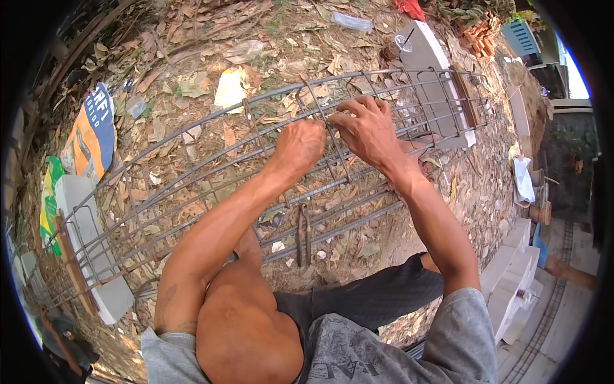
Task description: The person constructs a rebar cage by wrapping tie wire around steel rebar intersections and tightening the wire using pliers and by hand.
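A long cage of steel bars and square stirrups [228,153] lies across the view in front of me. My left hand [300,146] is closed at one of its upper bars, beside a stirrup; what its fingers pinch is too small to make out. Just right of it, my right hand [364,125] is over the same bar with its fingers bent and close together at the stirrup; anything between them is hidden. A pair of pincers [303,237] hangs with handles parallel on a lower bar of the cage, below my hands.
Pale blocks support the cage at the left [89,249] and right [435,83]. Dry leaves cover the ground. A printed sack [93,137] lies at the left, a plastic cup [403,43] near the right block. More blocks [511,275] stand at right. Other people's arms show at both lower sides.
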Demonstrator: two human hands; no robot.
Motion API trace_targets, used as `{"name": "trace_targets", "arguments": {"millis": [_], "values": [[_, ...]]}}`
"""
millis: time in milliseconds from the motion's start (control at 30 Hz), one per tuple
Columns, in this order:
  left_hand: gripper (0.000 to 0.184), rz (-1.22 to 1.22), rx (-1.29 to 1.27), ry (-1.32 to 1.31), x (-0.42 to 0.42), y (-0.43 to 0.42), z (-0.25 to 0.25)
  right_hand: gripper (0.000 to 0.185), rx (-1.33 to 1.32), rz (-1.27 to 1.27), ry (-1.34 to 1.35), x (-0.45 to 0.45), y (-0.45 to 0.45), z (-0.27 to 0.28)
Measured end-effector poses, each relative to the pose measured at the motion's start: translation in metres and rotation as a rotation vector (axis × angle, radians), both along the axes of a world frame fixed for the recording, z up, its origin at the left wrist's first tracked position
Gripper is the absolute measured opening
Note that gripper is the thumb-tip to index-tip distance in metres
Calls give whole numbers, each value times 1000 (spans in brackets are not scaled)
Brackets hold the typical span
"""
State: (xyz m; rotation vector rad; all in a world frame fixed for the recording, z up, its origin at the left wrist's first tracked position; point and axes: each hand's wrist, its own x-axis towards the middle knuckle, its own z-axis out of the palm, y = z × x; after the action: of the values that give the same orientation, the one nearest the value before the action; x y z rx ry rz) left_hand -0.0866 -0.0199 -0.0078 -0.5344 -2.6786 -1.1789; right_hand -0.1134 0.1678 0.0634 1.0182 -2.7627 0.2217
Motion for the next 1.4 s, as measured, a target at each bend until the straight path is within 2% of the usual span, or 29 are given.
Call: {"name": "trace_targets", "arguments": {"millis": [233,433,533,633,867,1033,1133,1167,1267,1300,1400], "values": [[21,6,-1,16,3,1,-1,23,-53,-101,-14,15,-6,-5],[21,-1,14,10,1,0,-3,16,-220,-313,-158,19,-15,-15],[20,-11,15,-23,1,-1,-4,13,-101,-96,70,24,-8,-11],[19,-13,29,-24,1,-2,-5,15,-19,64,180,19,-1,-14],[18,20,79,64,-3,-2,-12,18,98,289,219,-3,7,-10],[16,17,138,13,-4,-5,-6,21,182,388,185,-23,10,-6],[16,9,137,-19,-5,-7,-2,19,25,282,39,-22,5,-4],[16,7,134,-30,-4,-7,-2,17,-28,285,103,-25,3,-3],[17,2,135,-74,-3,-8,1,20,1,261,27,-26,11,-13],[17,2,140,-80,-3,-9,1,17,-29,136,-26,-14,7,-12],[17,5,158,-71,-1,-8,-1,12,-98,-15,-61,3,-1,-17]]}}
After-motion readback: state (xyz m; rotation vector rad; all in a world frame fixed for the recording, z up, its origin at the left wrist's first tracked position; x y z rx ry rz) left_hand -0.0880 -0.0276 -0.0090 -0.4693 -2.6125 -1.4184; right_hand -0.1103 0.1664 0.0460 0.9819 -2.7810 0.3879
